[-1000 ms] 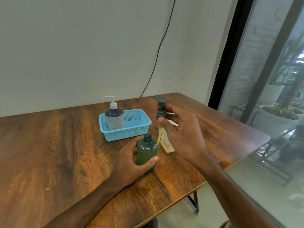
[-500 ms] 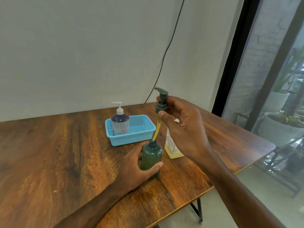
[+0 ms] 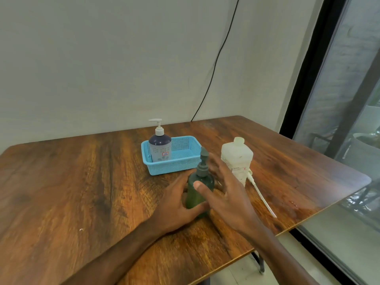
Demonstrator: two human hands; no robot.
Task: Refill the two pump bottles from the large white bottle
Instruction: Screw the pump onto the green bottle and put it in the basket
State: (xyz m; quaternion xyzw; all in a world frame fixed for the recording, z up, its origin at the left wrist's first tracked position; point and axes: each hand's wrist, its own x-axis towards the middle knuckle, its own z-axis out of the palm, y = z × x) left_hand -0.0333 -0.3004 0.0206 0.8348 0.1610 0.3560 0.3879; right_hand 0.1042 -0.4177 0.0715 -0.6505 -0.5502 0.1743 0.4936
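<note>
left hand wraps the green pump bottle, upright just in front of the blue basket. right hand, fingers spread, brushes it; the large white bottle stands right of the basket.

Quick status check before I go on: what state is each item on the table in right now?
green pump bottle: upright, pump head seated, left hand gripping
right hand: open, beside the bottle
large white bottle: upright, capped
white pump: loose, lying on table
dark pump bottle: upright in blue basket
</note>
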